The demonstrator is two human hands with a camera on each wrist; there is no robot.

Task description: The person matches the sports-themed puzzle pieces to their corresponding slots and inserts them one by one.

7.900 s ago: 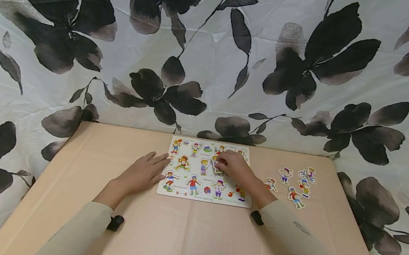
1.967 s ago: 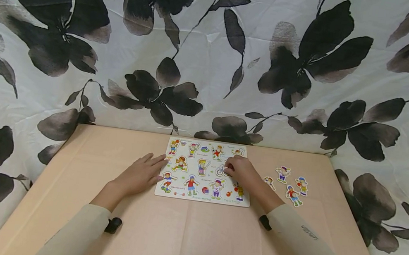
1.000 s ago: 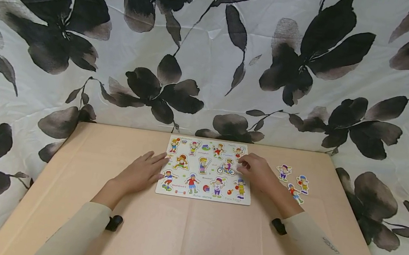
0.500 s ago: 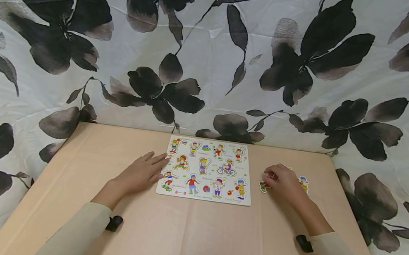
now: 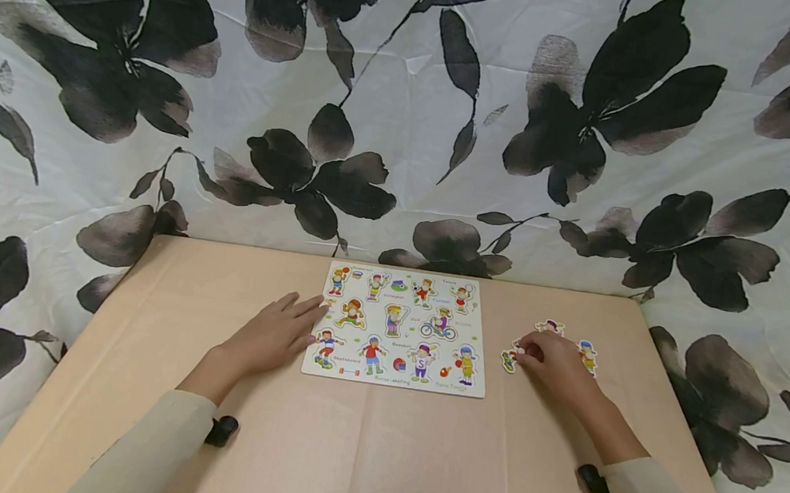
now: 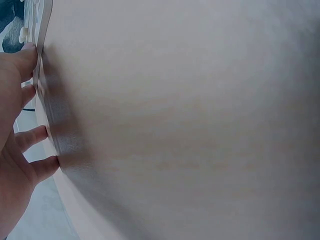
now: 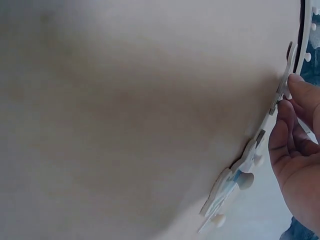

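A white puzzle board (image 5: 381,374) with pictures of children at sports lies at the far side of the table. My left hand (image 5: 273,338) rests at its left edge, fingers extended; in the left wrist view the fingertips (image 6: 29,55) touch the board's side. To the right of the board, my right hand (image 5: 556,364) pinches a small child-shaped puzzle piece (image 5: 509,360) between thumb and fingers. The right wrist view shows this piece (image 7: 286,82) edge-on, low over the table. Behind the hand lie a purple-capped piece (image 5: 550,325) and a blue-capped piece (image 5: 587,355).
The tan table (image 5: 415,466) runs up to a white cloth with dark flowers (image 5: 451,124). In the right wrist view, loose pieces (image 7: 220,192) with round knobs (image 7: 245,180) lie by the hand. A dark wrist camera (image 5: 593,482) sits at the right cuff.
The bicycle piece went from the loose group onto the board, as did the footballer piece. My right hand then moved right, off the board, to the loose pieces. The left hand stays put.
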